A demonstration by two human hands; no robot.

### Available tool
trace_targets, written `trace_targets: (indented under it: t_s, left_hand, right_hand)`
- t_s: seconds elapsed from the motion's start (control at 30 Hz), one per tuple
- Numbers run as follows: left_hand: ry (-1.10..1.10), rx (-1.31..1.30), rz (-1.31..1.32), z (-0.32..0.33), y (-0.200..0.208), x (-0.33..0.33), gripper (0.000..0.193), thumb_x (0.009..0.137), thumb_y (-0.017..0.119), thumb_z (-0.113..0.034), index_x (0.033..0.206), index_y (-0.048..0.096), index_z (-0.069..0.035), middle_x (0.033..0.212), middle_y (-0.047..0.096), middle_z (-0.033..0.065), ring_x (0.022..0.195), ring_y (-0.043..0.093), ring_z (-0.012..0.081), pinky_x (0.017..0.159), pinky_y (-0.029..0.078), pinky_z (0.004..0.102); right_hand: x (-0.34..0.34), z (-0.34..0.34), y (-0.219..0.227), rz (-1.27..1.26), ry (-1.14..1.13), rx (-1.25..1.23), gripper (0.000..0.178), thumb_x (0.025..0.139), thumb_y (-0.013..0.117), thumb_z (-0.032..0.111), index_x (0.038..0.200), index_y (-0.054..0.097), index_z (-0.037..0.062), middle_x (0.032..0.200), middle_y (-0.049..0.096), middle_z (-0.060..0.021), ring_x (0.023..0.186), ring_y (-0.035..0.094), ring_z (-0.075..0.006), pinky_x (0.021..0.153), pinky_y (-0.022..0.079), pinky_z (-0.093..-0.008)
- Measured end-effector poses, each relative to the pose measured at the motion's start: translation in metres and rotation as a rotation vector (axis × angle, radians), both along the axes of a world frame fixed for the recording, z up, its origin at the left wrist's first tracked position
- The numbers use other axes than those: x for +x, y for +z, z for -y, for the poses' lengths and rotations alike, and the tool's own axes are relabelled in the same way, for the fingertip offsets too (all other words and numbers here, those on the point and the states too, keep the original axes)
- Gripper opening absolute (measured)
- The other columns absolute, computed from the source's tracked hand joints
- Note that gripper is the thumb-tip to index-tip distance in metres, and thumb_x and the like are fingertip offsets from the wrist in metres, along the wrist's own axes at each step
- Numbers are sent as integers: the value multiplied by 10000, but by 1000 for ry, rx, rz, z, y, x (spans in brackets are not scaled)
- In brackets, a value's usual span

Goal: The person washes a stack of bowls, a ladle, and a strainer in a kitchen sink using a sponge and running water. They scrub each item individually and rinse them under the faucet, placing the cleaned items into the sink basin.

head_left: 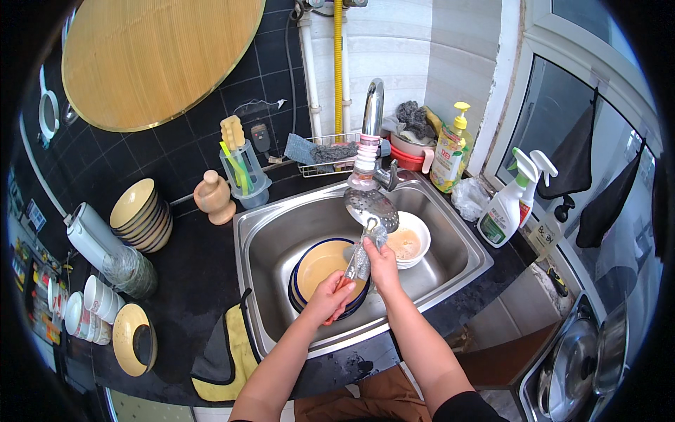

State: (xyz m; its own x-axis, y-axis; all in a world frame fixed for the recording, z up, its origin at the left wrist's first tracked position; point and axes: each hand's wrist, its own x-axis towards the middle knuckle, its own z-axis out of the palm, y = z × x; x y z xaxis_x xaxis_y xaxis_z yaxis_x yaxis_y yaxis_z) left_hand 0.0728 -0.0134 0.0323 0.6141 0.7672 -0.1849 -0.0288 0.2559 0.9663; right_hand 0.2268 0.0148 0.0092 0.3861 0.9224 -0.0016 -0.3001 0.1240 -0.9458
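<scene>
A metal skimmer with a perforated round head slants up over the sink, its head just under the faucet. Wrapped round the lower end of its handle, near the reddish-orange grip, is my left hand. My right hand is closed higher up, pressing a silvery-grey scrubbing cloth around the handle. Below my hands sits a large yellowish bowl with a dark blue rim, stacked on another. White bowls stand stacked to the right, the top one holding cloudy liquid.
Left on the black counter are stacked bowls, a wooden jar, a utensil holder and a yellow-grey cloth. Right of the sink stand a dish soap bottle, a spray bottle and a crumpled plastic bag.
</scene>
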Motion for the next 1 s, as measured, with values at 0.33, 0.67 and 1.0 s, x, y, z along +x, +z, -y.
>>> trace_targets:
  t_s: [0.33,0.67,1.0]
  left_hand:
    - [130,-86,98,-11,-14,-4,58,859,457,-76,907,425,-68,610,433,9,387,339,61,327,272,210]
    - [166,-37,94,-7,-11,2,92,879,416,-78,968,437,-75,649,429,-8,422,324,39,337,245,179]
    - [185,102,4,-8,-19,3,69,882,416,-76,948,432,-73,649,431,-8,415,328,40,341,248,181]
  right_hand:
    - [-10,7,-12,261,348,11,217,764,624,125,937,573,3,829,604,-40,735,536,-98,680,438,-249]
    - [-9,8,-4,310,255,-40,175,766,626,155,843,592,2,743,608,-22,676,526,-77,619,435,-244]
    - [-10,11,1,398,293,-72,190,737,539,70,906,602,10,837,618,-35,755,559,-95,708,441,-244]
